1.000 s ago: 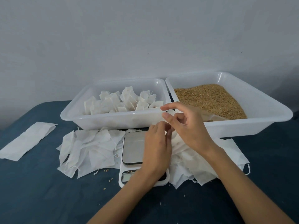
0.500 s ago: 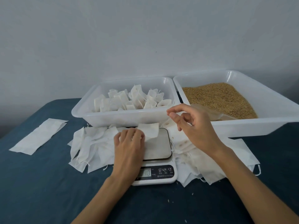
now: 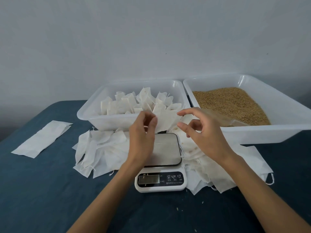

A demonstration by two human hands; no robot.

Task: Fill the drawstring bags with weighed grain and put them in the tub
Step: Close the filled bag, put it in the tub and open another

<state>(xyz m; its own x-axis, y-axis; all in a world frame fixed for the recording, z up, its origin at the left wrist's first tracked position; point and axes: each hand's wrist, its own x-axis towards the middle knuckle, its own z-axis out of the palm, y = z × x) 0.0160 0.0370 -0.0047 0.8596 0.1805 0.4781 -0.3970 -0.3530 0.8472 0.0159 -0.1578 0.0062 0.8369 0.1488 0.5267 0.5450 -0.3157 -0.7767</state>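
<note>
At the far left of the blue table (image 3: 42, 190) we saw a flat white strip of bag material (image 3: 42, 137) lying alone. Nearer the middle, a loose heap of empty bags (image 3: 99, 148) spread in front of the left tub (image 3: 107, 122), which held filled white bags (image 3: 134, 103) standing packed together. Our left hand (image 3: 143, 140) pinched the left edge of one empty drawstring bag (image 3: 165, 119) between thumb and fingers, holding it up above the scale (image 3: 161, 165), whose steel plate was bare. Our right hand (image 3: 207, 133) was at the bag's right edge with thumb and forefinger curved toward it; we could not tell whether they gripped it. More empty bags (image 3: 235, 167) lay under that wrist. At the right stood the second tub (image 3: 252, 133), holding golden grain (image 3: 230, 103).
</note>
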